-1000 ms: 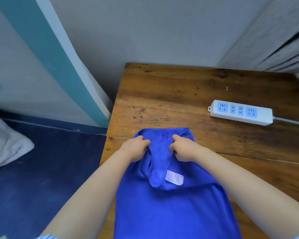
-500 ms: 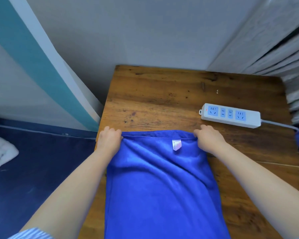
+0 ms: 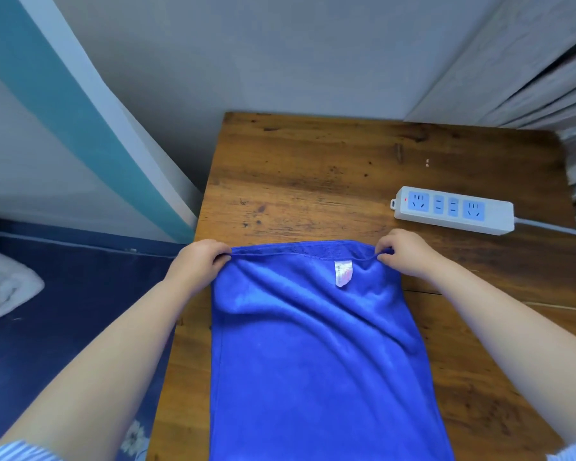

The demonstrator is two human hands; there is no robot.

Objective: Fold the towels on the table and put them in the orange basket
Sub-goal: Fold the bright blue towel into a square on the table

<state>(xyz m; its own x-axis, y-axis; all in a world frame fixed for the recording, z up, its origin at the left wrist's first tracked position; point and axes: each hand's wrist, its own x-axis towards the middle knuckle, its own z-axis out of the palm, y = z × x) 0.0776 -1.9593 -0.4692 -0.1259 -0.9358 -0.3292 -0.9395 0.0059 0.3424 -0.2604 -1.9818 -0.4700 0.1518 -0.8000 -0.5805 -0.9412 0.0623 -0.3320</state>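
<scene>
Pinching the blue towel's (image 3: 313,361) far corners, my left hand (image 3: 198,264) and right hand (image 3: 401,252) are holding it near the power strip (image 3: 453,209) on the bench (image 3: 313,168).

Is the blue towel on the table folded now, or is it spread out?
Spread out. The blue towel lies open along the table; the left hand and right hand pinch its far corners.

A bright blue plush towel (image 3: 313,354) lies spread lengthwise on the wooden counter (image 3: 313,181), slightly rumpled, a small white label (image 3: 342,273) hanging just below its far hem.
</scene>
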